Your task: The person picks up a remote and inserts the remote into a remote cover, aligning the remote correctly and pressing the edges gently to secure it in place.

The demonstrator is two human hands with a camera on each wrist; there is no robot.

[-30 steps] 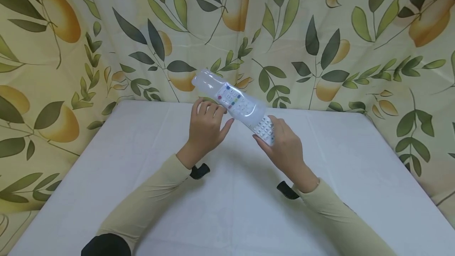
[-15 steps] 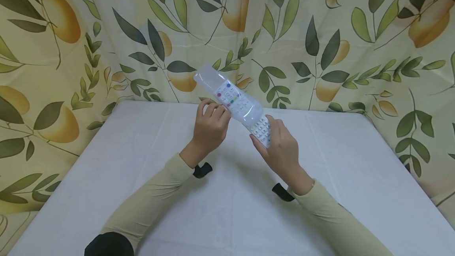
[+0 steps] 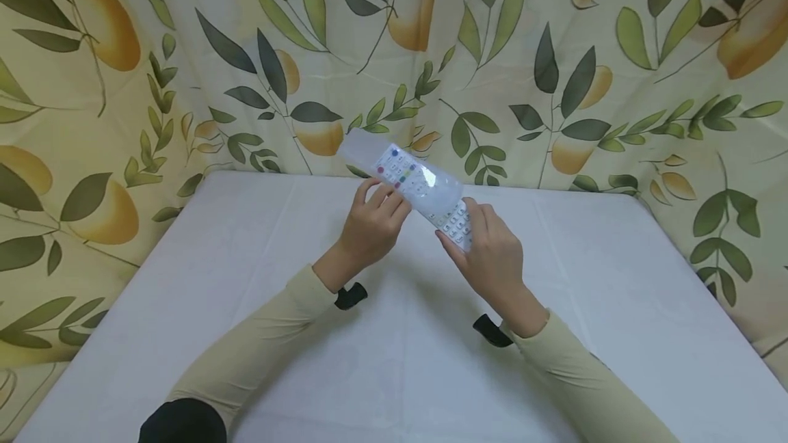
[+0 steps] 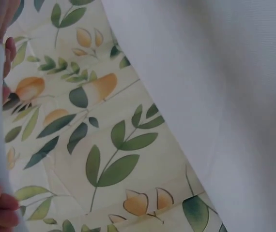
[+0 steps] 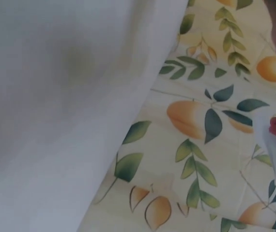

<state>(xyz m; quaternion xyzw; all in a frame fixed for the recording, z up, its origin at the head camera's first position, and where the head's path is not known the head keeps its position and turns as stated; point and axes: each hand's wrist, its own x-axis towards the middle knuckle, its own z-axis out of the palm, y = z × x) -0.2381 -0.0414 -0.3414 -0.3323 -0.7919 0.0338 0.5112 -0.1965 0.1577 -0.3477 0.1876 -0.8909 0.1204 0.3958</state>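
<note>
A white remote control (image 3: 457,225) is held tilted above the far part of the table, its keypad facing up. A clear plastic sleeve (image 3: 363,148) covers its upper part and extends past its top end. My right hand (image 3: 494,255) grips the bare lower end, thumb on one side and fingers on the other. With curled fingers, my left hand (image 3: 374,224) pinches the sleeve's near edge; the thumb is hidden. Only a pale strip of the sleeved remote, with fingers (image 4: 0,210) on it, shows at the left wrist view's edge. The right wrist view shows a sleeve end (image 5: 268,137) and fingertips.
A white cloth covers the table (image 3: 400,361). Behind and beside it hangs a curtain (image 3: 234,87) printed with leaves and yellow fruit. A black strap mount (image 3: 352,296) sits at the left wrist, and another black mount (image 3: 492,331) at the right.
My left hand has shifted right along the sleeve, its fingers curling in to pinch the edge. The sleeve's far end rose, then sank slightly. My right hand keeps its grip on the remote.
</note>
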